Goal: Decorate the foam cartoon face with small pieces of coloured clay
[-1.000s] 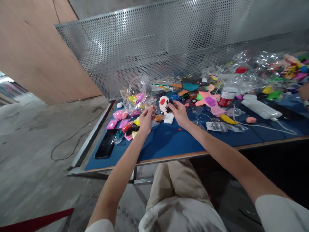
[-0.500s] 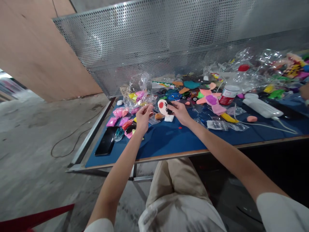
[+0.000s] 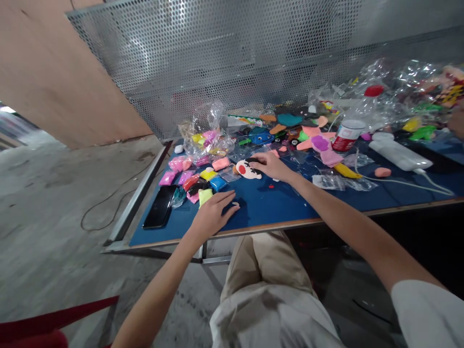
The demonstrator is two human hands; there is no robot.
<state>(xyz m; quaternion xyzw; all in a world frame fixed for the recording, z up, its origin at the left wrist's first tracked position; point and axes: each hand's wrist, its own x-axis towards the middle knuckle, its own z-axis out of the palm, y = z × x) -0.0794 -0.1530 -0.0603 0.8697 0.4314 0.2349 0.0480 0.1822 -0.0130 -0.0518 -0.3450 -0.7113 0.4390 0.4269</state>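
Note:
A flat clay face [image 3: 249, 171], white with a red round nose or mouth and black hair, lies at the middle of the blue table. Over its black side is my right hand [image 3: 271, 166], fingers closed on the edge and hiding part of the hair. My left hand [image 3: 213, 213] rests low near the table's front edge with its fingers stretched out. By its thumb tip shows a small pale bit [image 3: 236, 205]; whether the thumb touches it, I cannot tell. Just beyond the left fingers are packets of coloured clay, including a yellow-green packet [image 3: 205, 195] and a blue packet [image 3: 218, 182].
A black phone [image 3: 159, 207] lies at the table's left edge. Toward the right stand a red-and-white tub [image 3: 348, 136] and a white bottle-shaped device [image 3: 400, 153] with a cable. Clay figures, plastic wrapping [image 3: 380, 104] and a perforated metal panel [image 3: 224, 58] are behind.
My left hand has moved down and toward me, its fingers opening out from a pinch. The clay face has gone from being held up between the hands to lower, at the table, under my right hand.

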